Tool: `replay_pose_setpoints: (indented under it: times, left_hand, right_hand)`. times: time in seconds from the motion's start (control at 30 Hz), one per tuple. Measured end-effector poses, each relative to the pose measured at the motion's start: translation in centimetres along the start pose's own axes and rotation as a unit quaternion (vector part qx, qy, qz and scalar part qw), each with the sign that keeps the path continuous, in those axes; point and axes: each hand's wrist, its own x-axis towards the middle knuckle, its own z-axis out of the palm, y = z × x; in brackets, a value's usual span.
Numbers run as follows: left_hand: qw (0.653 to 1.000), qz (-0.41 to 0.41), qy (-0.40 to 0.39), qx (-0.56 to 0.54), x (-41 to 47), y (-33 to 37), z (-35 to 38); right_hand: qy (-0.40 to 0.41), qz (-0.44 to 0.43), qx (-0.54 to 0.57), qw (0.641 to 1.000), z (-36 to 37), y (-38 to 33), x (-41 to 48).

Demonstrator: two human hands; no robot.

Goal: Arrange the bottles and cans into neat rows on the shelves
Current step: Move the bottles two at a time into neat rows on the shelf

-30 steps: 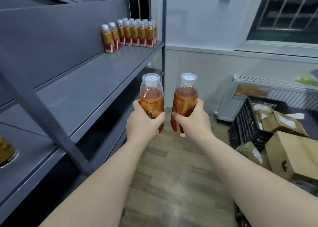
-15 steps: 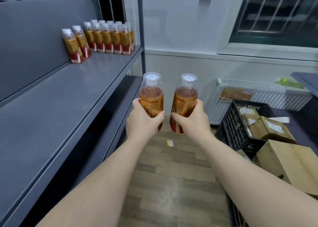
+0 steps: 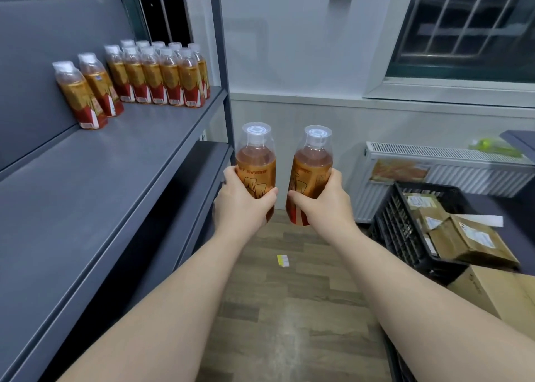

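Observation:
I hold two upright orange tea bottles with clear caps out in front of me over the floor. My left hand [image 3: 241,205] grips the left bottle [image 3: 255,161] around its label. My right hand [image 3: 325,205] grips the right bottle [image 3: 312,164] the same way. To the left runs a grey metal shelf [image 3: 95,179]. At its far end several matching bottles [image 3: 162,77] stand in rows, and two more bottles [image 3: 86,89] stand nearer along the back panel. The shelf's near part is bare.
A lower shelf [image 3: 191,196] sits under the grey one, with a corner post [image 3: 223,63] at the far end. On the right stand a black crate [image 3: 405,225] holding cardboard packages, a cardboard box [image 3: 492,292] and a white radiator [image 3: 445,167]. A small yellow scrap [image 3: 282,260] lies on the wood floor.
The view has moved forward along the shelf, so the rows of bottles look nearer and sit further left. Both hands keep the same grip on their bottles.

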Motion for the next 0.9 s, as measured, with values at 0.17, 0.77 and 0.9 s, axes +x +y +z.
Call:
replay_pose_setpoints:
  times: [0.17, 0.77, 0.9]
  left_hand:
    - [1.0, -0.006, 0.017, -0.002, 4.7, 1.8, 3.8]
    - [1.0, -0.022, 0.011, 0.01, 21.4, 4.6, 14.2]
    - [1.0, -0.019, 0.012, 0.003, 26.9, 4.2, 15.2]
  right_hand:
    - [-0.022, -0.016, 0.006, 1.0, -0.2, 1.0, 6.3]
    - [-0.038, -0.021, 0.005, 0.999, 0.9, 2.7, 27.4]
    - [-0.035, -0.028, 0.007, 0.999, 2.8, 1.7, 32.1]
